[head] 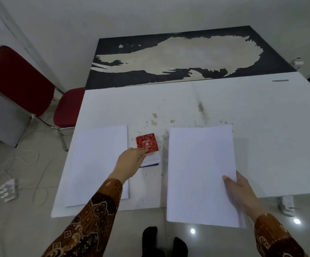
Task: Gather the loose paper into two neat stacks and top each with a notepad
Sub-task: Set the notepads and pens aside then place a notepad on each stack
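Between the two paper stacks near the table's (261, 112) front edge, I see my left hand (130, 162) pinching the red notepad (146, 143), lifted off a second notepad (151, 160) beneath. Left stack (96, 164) lies flat. My right hand (239, 191) grips the right stack (198, 173), thumb on top, overhanging the front edge.

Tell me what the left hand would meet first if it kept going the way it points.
Nothing new: the left hand already pinches the red notepad. Beyond that lies only stained white table, as far as one view shows.
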### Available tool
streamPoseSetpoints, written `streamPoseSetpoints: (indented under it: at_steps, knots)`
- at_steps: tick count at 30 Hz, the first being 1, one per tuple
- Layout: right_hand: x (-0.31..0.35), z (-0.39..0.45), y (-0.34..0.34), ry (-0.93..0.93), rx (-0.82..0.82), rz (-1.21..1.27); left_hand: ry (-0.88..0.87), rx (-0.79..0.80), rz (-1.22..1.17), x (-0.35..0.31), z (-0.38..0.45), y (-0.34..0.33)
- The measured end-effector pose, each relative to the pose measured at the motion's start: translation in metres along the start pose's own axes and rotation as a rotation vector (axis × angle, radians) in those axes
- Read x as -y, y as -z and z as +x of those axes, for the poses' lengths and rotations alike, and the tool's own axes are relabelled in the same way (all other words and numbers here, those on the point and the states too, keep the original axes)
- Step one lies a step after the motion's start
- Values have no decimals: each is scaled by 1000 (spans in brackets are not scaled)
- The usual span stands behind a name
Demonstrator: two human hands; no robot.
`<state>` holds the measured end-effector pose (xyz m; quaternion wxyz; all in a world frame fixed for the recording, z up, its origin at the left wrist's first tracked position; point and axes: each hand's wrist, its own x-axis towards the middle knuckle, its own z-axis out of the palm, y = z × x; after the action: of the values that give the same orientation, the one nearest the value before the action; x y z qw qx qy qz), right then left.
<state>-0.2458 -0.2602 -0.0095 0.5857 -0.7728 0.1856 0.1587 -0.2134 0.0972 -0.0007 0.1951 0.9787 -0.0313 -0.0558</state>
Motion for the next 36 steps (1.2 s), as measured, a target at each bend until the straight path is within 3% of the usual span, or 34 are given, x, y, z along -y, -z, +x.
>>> streamPoseSetpoints:
  at_steps: [4, 8, 12, 17, 23, 27, 33, 36]
  knots:
    - [-1, -2, 0, 10, 115, -18, 85, -216, 68, -14, 7, 16]
    - [2, 0, -9, 2, 249, -64, 62, -269, 91, -21, 10, 22]
    - [15, 6, -32, -6, 339, -85, 115, -202, 77, -19, 9, 12]
    - [29, 19, -66, -25, 389, -117, 38, -196, -18, -16, -8, -7]
    - [36, 31, -90, -65, 354, -103, 51, -128, 0, 5, -8, -26]
    - [36, 30, -92, -86, 333, -117, 135, -207, -79, 10, 24, -14]
    - [40, 30, -99, -76, 326, -104, 270, 74, 96, 22, 68, -4]
    - [46, 32, -101, -59, 337, -117, 286, 72, 31, 30, 74, 0]
